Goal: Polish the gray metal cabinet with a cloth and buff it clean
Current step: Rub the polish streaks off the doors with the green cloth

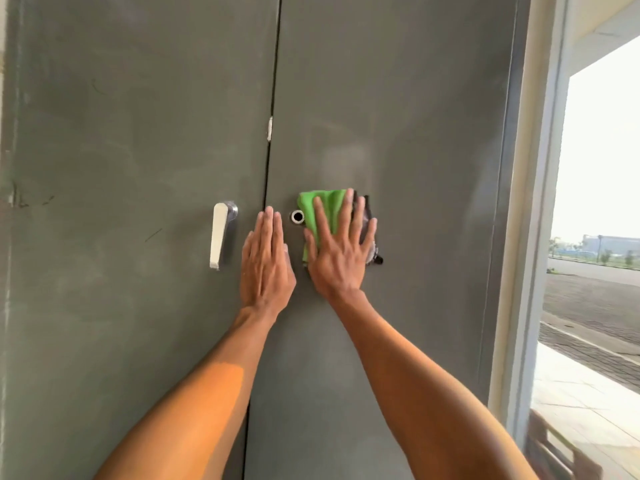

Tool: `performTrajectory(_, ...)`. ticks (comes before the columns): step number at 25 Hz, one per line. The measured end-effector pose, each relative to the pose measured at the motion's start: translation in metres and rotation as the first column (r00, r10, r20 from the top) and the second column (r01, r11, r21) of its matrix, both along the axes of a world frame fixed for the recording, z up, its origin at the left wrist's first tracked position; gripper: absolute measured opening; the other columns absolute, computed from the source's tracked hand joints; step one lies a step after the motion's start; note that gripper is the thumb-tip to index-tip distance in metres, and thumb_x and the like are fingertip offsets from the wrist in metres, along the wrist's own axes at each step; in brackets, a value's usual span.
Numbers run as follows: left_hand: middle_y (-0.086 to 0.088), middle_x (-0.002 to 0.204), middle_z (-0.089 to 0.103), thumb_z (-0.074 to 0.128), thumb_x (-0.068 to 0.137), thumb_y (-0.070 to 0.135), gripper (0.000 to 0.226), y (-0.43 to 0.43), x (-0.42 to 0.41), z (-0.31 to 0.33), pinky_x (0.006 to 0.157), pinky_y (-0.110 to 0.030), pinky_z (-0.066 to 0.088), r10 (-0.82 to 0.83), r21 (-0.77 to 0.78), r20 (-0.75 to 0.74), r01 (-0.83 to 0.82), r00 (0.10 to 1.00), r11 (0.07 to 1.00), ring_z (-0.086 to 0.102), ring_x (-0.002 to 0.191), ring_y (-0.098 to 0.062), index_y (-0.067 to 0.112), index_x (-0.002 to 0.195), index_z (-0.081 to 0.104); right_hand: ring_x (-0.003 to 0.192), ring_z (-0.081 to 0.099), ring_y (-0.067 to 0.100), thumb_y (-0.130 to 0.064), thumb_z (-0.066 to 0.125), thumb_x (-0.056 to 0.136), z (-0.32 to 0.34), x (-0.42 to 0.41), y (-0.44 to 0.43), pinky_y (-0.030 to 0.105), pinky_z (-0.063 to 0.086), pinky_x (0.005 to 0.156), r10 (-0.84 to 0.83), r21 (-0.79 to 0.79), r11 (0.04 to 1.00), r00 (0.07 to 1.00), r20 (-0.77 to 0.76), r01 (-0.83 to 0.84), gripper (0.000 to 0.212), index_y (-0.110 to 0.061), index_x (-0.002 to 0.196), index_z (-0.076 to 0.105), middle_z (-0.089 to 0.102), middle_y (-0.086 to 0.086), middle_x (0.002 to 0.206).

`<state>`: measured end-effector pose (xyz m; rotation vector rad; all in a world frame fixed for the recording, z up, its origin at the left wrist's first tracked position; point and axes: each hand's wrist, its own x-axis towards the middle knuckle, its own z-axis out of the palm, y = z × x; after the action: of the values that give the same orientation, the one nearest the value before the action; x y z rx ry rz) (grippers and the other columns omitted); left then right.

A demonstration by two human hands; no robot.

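Observation:
The gray metal cabinet (415,116) fills the view, with two tall doors that meet at a dark vertical seam. My right hand (341,251) lies flat with spread, straight fingers on a folded green cloth (322,206), pressing it against the right door just right of the seam. A dark edge of the cloth shows beyond my fingers. My left hand (266,258) rests flat on the seam, fingers straight and together, holding nothing.
A silver lever handle (220,233) hangs on the left door. A small round metal lock cylinder (297,216) sits between my hands. A pale frame (533,202) borders the cabinet on the right, with a paved outdoor area (595,306) beyond it.

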<state>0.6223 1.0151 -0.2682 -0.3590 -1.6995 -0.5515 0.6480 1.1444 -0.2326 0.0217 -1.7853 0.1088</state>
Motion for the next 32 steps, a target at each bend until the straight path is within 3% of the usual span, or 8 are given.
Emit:
performTrajectory(4,-0.016,0.166,0.027,0.040,0.101,0.008,0.057,-0.006,-0.007,-0.055,0.121,-0.046,0.032,0.012,-0.043,-0.003,-0.012,1.000,0.999,0.028,0.154,-0.029,-0.002,0.156,0.032,0.156,0.013,0.035,-0.048,0.040,0.105,-0.054,-0.009,0.012,0.058,0.018,0.122,0.024,0.263,0.965,0.997,-0.071,-0.005,0.052,-0.036,0.156,0.037,0.019,0.015,0.168)
performTrajectory(8,-0.017,0.168,0.023,0.048,0.090,-0.007,0.071,-0.005,0.005,-0.089,0.121,-0.044,0.033,-0.005,-0.039,0.072,0.008,0.997,0.999,0.026,0.155,-0.030,-0.003,0.158,0.027,0.157,0.002,0.034,-0.053,0.032,0.105,-0.079,0.003,0.047,0.060,0.012,0.122,-0.084,-0.358,0.932,0.996,-0.037,0.065,0.057,-0.040,0.159,0.024,0.005,0.014,0.170)
performTrajectory(10,-0.015,0.170,0.016,0.040,0.082,-0.012,0.079,-0.007,0.015,-0.114,0.122,-0.044,0.031,-0.003,-0.093,0.143,0.017,0.990,0.996,0.021,0.156,-0.030,-0.002,0.159,0.023,0.156,-0.007,0.036,-0.054,0.029,0.104,-0.087,0.009,0.046,0.063,0.005,0.122,-0.044,-0.403,0.913,0.998,0.043,0.058,0.060,-0.039,0.161,0.015,-0.005,0.015,0.170)
performTrajectory(14,-0.008,0.172,0.006,0.042,0.074,-0.018,0.094,-0.024,0.025,-0.164,0.125,-0.041,0.027,0.009,-0.152,0.226,0.026,0.974,0.988,0.013,0.158,-0.023,0.001,0.162,0.016,0.156,-0.007,0.037,-0.051,0.031,0.104,-0.091,0.015,0.015,0.065,0.006,0.121,-0.011,-0.049,0.999,0.991,0.133,0.017,0.059,-0.039,0.160,0.017,-0.004,0.017,0.169)
performTrajectory(18,-0.016,0.169,0.021,0.049,0.069,-0.018,0.093,-0.029,0.026,-0.214,0.124,-0.043,0.026,-0.005,-0.133,0.254,0.040,0.967,0.990,0.025,0.155,-0.029,-0.003,0.158,0.028,0.156,0.001,0.038,-0.045,0.040,0.104,-0.170,0.007,-0.012,0.063,0.009,0.121,-0.023,0.450,0.891,0.986,0.166,-0.055,0.058,-0.039,0.159,0.025,0.006,0.014,0.170)
performTrajectory(22,-0.020,0.163,0.033,0.049,0.067,-0.016,0.086,-0.037,0.030,-0.263,0.119,-0.047,0.037,0.028,-0.175,0.213,0.010,0.977,0.985,0.035,0.150,-0.034,-0.007,0.151,0.039,0.157,-0.002,0.036,-0.046,0.040,0.106,-0.233,0.006,-0.017,0.062,0.009,0.122,-0.015,0.424,0.902,0.979,0.205,-0.075,0.058,-0.041,0.160,0.020,0.004,0.012,0.170)
performTrajectory(25,-0.018,0.166,0.026,0.047,0.069,-0.015,0.088,-0.037,0.038,-0.305,0.121,-0.044,0.035,0.046,-0.131,0.281,-0.009,0.959,0.991,0.028,0.154,-0.029,-0.005,0.155,0.032,0.157,-0.003,0.035,-0.046,0.044,0.104,-0.252,0.009,-0.019,0.062,0.007,0.122,-0.039,0.496,0.863,0.968,0.249,-0.093,0.064,-0.043,0.160,0.014,0.001,0.010,0.171)
performTrajectory(32,-0.034,0.146,0.049,0.027,0.078,-0.001,0.065,-0.046,0.055,-0.375,0.102,-0.051,0.054,0.086,-0.172,0.480,-0.002,0.873,0.985,0.056,0.132,-0.044,-0.016,0.136,0.053,0.157,-0.005,0.032,-0.037,0.058,0.097,-0.354,0.010,-0.030,0.059,0.002,0.123,-0.035,0.516,0.845,0.948,0.316,-0.141,0.079,-0.040,0.161,0.012,-0.002,0.006,0.171)
